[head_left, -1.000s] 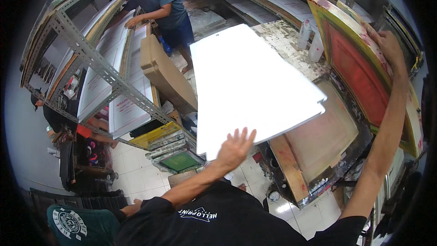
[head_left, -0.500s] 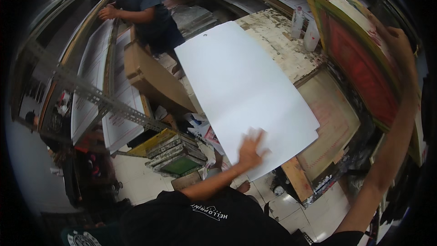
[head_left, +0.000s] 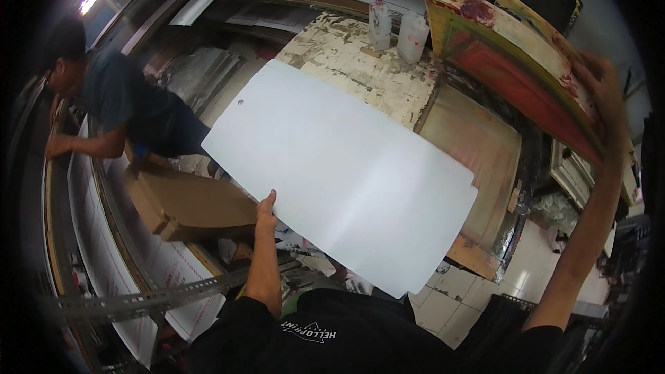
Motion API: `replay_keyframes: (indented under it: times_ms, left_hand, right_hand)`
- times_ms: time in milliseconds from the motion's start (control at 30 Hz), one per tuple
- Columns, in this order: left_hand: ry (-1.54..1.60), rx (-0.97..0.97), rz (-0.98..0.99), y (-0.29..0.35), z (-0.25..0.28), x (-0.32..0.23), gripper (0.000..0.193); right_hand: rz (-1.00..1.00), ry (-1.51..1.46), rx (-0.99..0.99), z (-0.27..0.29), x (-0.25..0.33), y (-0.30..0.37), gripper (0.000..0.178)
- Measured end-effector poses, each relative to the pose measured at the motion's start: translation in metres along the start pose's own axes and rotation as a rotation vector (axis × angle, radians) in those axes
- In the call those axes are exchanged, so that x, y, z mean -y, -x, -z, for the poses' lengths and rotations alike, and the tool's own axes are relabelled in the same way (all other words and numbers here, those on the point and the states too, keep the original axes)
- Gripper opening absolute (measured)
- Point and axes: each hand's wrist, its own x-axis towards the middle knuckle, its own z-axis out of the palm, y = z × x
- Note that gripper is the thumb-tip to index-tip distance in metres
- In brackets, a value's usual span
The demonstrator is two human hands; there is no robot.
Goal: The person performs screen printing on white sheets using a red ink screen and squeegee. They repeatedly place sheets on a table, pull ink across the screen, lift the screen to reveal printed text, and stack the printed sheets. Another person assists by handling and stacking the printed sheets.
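Observation:
A large white sheet (head_left: 346, 173) with a small hole near its far left corner lies across the middle of the view. My left hand (head_left: 266, 212) grips its near left edge, thumb on top and the other fingers hidden beneath. At the right, a screen-printing frame (head_left: 516, 79) with red mesh and a stained wooden rim stands tilted up. My right hand (head_left: 601, 93) is closed over the rim's outer end. Below the raised frame, the printing bed (head_left: 478, 156) shows faint red marks, and the sheet covers part of it.
Behind the sheet is a paint-flaked table top (head_left: 360, 69) bearing two plastic bottles (head_left: 412, 36). A cardboard box (head_left: 187, 197) stands at the left, near a co-worker (head_left: 131, 104) leaning over racks of printed sheets (head_left: 114, 256). A perforated metal bar (head_left: 173, 291) crosses the lower left.
My left hand has gone from over the sheet's surface to gripping its left edge. The sheet appears turned as the view has shifted. The co-worker now leans over the rack; my right hand stays on the frame.

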Motion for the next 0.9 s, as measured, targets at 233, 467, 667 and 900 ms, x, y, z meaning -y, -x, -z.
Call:
replay_keyframes:
  times_ms: [233, 467, 667, 900]
  left_hand:
    - [0.117, -0.095, -0.087, 0.011, -0.031, 0.017, 0.047]
    - [0.100, -0.111, -0.069, 0.030, -0.071, 0.017, 0.054]
    - [0.088, -0.069, -0.124, 0.056, -0.129, 0.028, 0.047]
    - [0.115, -0.055, -0.111, 0.052, -0.190, 0.063, 0.040]
  right_hand:
    - [-0.090, -0.120, -0.017, -0.006, 0.000, 0.013, 0.061]
    - [-0.119, -0.067, -0.033, -0.006, 0.011, 0.021, 0.062]
    - [0.017, -0.039, -0.052, -0.002, 0.000, 0.008, 0.057]
    - [0.031, 0.029, -0.008, 0.007, 0.005, -0.004, 0.054]
